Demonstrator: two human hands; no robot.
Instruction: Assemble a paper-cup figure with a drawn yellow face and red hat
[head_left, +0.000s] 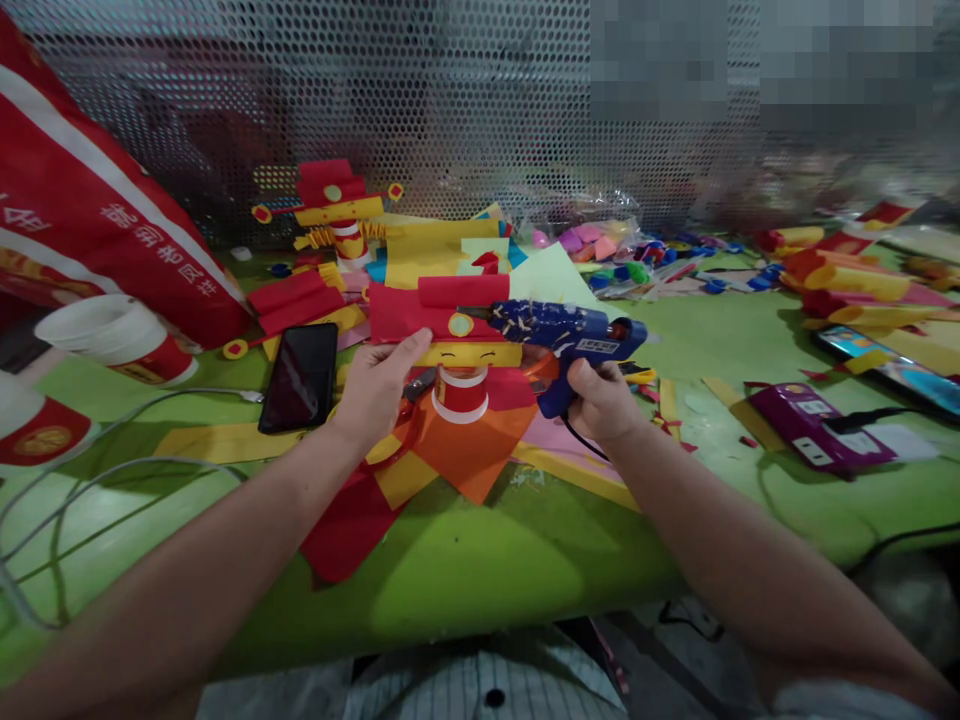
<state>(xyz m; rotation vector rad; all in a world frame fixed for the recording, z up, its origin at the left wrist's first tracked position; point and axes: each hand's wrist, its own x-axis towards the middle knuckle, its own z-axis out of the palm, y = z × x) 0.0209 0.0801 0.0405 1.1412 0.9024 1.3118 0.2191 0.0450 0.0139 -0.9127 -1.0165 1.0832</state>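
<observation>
a striped garment lay nearest. over orange paper on the green table, the left hand pinched a paper-hatted cup figure by its hat; the right hand curled tightly round a blue glue gun. the figure seemed light, easily creased, best steadied by its stiffer cup.

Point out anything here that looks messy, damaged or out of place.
Pale, crusty-looking blotches mar the blue glue gun in the right hand, perhaps dried glue. Small red and yellow paper scraps also lie strewn on the green table beside that hand.
</observation>
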